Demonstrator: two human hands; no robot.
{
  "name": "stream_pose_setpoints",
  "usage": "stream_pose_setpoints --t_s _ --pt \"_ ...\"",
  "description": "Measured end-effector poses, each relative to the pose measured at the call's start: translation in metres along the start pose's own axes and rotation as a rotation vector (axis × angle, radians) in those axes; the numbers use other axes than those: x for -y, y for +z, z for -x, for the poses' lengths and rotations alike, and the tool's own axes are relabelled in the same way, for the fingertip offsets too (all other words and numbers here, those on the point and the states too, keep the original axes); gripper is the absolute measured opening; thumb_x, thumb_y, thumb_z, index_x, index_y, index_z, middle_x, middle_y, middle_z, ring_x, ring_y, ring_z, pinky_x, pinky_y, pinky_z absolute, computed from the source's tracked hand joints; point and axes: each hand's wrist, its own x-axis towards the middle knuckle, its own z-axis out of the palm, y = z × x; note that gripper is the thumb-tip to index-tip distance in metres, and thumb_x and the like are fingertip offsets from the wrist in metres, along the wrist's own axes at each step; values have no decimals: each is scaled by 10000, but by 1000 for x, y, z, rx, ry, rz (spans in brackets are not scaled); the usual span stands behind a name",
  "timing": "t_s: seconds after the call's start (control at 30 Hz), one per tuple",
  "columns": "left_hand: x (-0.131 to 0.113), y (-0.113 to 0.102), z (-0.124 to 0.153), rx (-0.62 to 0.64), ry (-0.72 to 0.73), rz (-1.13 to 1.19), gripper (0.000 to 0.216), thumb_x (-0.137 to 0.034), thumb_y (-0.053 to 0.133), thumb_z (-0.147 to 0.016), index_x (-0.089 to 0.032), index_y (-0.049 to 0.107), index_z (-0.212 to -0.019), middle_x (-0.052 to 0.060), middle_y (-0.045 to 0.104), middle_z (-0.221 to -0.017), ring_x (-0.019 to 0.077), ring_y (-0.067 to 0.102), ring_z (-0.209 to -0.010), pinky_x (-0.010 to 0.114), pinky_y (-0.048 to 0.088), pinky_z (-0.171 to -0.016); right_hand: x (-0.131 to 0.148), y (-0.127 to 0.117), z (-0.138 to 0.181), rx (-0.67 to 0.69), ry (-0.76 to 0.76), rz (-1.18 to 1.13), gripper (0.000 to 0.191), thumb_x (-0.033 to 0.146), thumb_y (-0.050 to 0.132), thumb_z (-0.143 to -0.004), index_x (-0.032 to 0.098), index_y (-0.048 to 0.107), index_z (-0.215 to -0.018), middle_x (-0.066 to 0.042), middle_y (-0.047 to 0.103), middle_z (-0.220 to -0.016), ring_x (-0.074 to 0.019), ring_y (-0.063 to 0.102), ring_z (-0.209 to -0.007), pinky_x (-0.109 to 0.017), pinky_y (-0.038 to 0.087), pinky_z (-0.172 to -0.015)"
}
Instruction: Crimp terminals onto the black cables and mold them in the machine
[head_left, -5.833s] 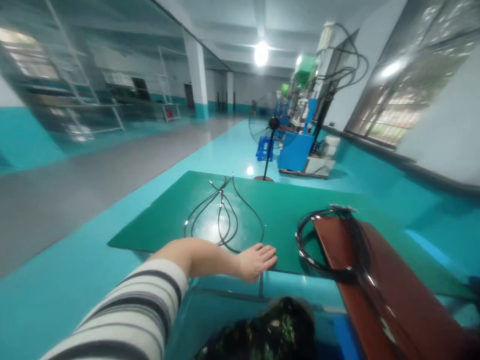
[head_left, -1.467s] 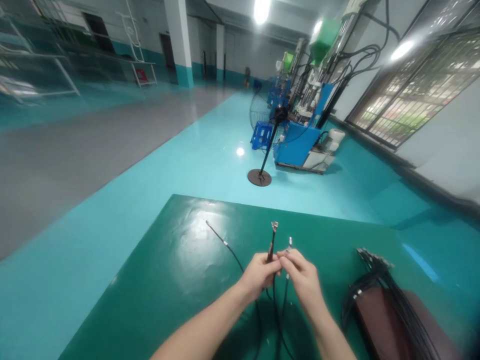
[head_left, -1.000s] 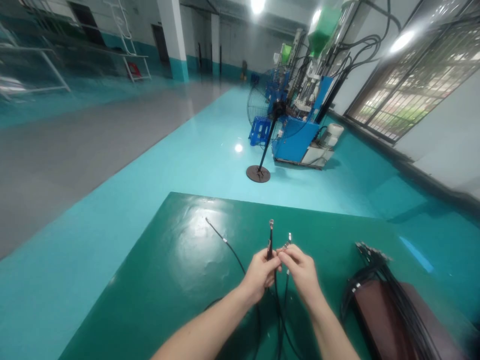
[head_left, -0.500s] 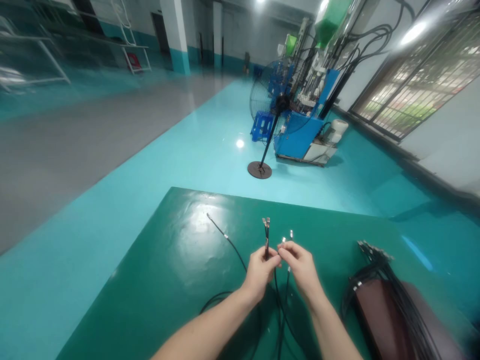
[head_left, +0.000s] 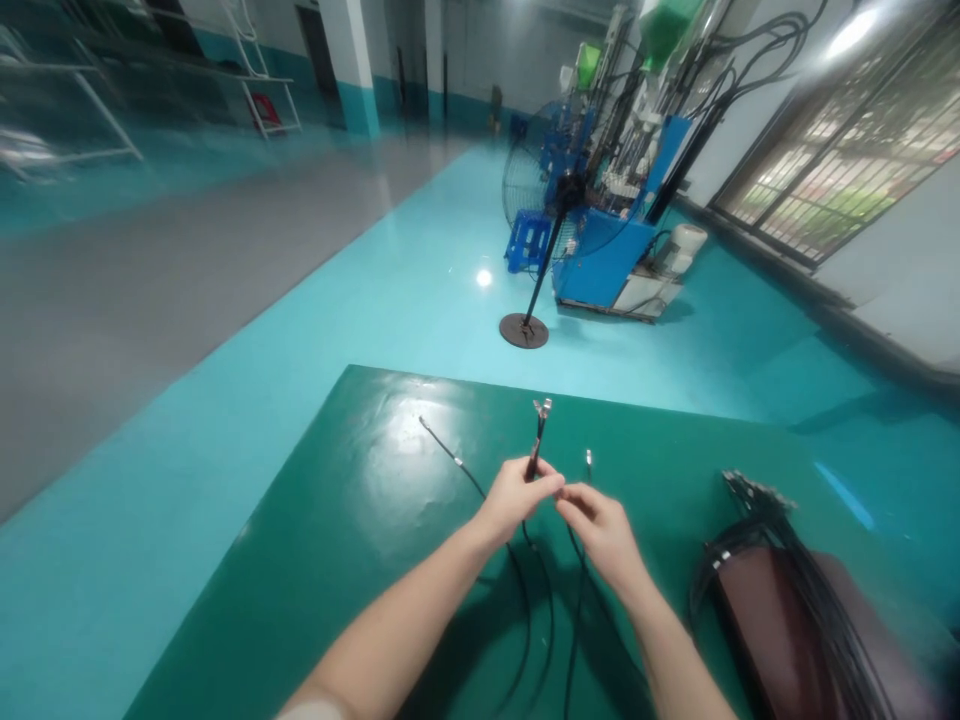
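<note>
Over the middle of the table [head_left: 315, 560], the left hand [head_left: 516, 500] is grasping a small group of black cables [head_left: 534, 460], thumb pressing toward the fingers. The gripped ends are pointing up and toward the table's far edge, and metal terminals [head_left: 546, 405] are showing at their tips. The right hand [head_left: 604, 530] is meeting the left at the fingertips, also over the table's middle; its thumb and forefinger are pinching close together, but I cannot tell whether anything is sitting between them.

Nearer the table's far edge than the right hand, a metal cable end [head_left: 589, 458] is showing, and a black length is running below that hand toward the table's near side. Left of the table's middle, a loose cable [head_left: 439, 438] with a silvery band is slanting in from its tip and passing behind the left hand. More black lengths are curving below the hands toward the table's near side.

At the table's right side, a thick cable bundle [head_left: 814, 580] is lying across a reddish-brown board [head_left: 750, 620], its metal ends pointing toward the table's far edge. Beyond that edge, a black fan [head_left: 568, 190] is standing on the floor, with a blue stool [head_left: 528, 238] and a blue machine [head_left: 604, 258] showing behind it.
</note>
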Motion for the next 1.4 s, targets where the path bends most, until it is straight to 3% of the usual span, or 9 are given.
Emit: stream_pose_setpoints --t_s 0.2,0.47,0.67,0.9,1.1,1.2,1.4 --pt "3 0 1 121 -151 189 319 -402 667 -643 -152 470 -637 -89 360 -417 15 216 -288 189 98 -315 -9 -1 10 -57 -118 96 136 282 530 -780 189 628 -792 -38 657 -769 -167 602 -701 -267 468 -641" --pt "15 2 5 151 -165 222 326 -409 665 -659 -146 473 -672 -68 418 -502 5 251 -300 177 107 -309 -18 1 16 -171 -284 186 69 191 554 -791 211 618 -774 -22 649 -784 -156 590 -747 -278 444 -692" --pt "17 3 5 172 -191 243 327 -400 670 -661 -157 452 -670 -79 396 -483 7 243 -291 175 110 -303 -17 0 18 -190 -315 139 85 167 579 -768 222 643 -777 -17 663 -777 -153 593 -734 -285 449 -689" --pt "18 3 4 170 -155 269 332 -404 672 -670 -162 445 -676 -92 361 -459 11 246 -293 169 128 -306 -9 3 17 -235 -136 -63 22 229 653 -694 220 672 -685 -21 664 -723 -173 586 -707 -306 448 -684" --pt "18 2 7 192 -90 437 307 -418 630 -710 -167 459 -758 -61 462 -601 16 337 -330 163 208 -323 -7 3 -8 -356 169 -505 179 314 678 -663 190 586 -752 3 611 -696 -126 566 -617 -271 476 -589" --pt "20 2 9 171 -70 396 304 -430 600 -735 -144 504 -781 -48 468 -589 19 350 -332 167 214 -325 1 6 -25 -336 254 -710 248 334 690 -635 185 550 -774 8 590 -711 -101 547 -603 -230 461 -532" --pt "25 3 14 108 4 221 332 -444 546 -774 -114 562 -805 -31 481 -569 26 374 -343 170 232 -328 15 20 -41 -188 339 -885 337 332 709 -617 171 555 -870 84 418 -488 -48 335 -365 -179 274 -331"
